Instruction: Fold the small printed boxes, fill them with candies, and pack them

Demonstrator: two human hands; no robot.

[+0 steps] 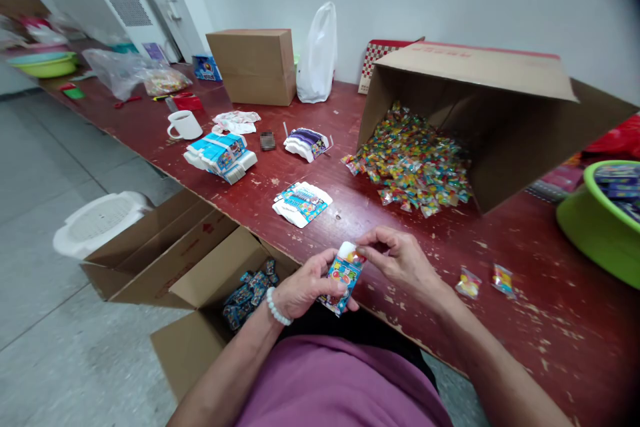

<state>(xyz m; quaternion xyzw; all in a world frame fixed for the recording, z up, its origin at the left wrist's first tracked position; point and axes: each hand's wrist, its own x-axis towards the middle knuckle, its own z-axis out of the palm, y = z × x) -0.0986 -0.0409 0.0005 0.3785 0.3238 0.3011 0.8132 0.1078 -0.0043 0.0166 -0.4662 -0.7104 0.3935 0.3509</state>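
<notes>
My left hand [309, 285] is wrapped round a small blue candy box [343, 280] with its white flap raised, near the table's front edge. At the box's open top, my right hand [397, 257] pinches a wrapped candy [354, 257], which sits partly within the opening. To the right on the table lie two more wrapped candies, a yellowish one [469, 283] and another beside it [503, 280]. Past my hands rests a flat blue carton stack [303, 203]. A large cardboard box [520, 140] lies on its side, with a heap of wrapped candies [420, 163] spilling from it.
Below the table edge, an open carton [205, 333] contains several filled blue boxes [250, 293]. Bundled flat cartons [223, 155], a white mug [185, 125] and purple cartons [306, 143] stand further back. A green basin [595, 223] is at right; a white stool [100, 220] at left.
</notes>
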